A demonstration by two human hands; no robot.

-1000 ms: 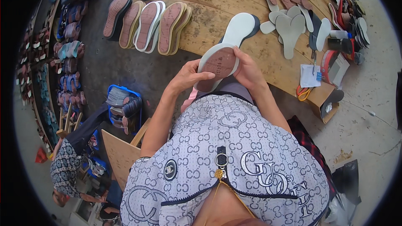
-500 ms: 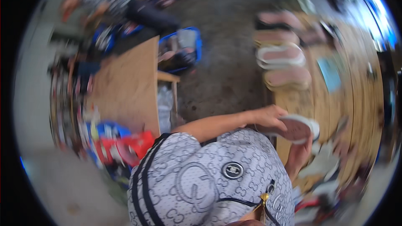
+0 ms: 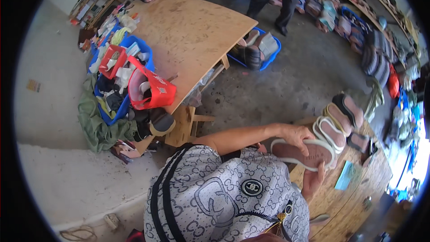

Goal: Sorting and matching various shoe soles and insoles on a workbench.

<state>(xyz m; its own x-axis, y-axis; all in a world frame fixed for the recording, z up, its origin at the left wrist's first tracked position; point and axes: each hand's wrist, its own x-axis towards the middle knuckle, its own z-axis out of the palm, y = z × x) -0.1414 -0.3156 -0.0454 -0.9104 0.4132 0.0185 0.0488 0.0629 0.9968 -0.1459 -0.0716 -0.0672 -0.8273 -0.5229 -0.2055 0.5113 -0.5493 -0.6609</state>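
We grasp the white-rimmed sole (image 3: 289,151) between both hands: our left hand (image 3: 295,135) holds its far edge, a digit across its brown face, while our right hand (image 3: 312,178) pinches its near edge, close to the plank table (image 3: 330,206).

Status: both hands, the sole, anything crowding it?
Left hand and right hand gripping white-rimmed sole. Sole's pinkish-brown face toward camera. More soles just beyond it, on wooden table.
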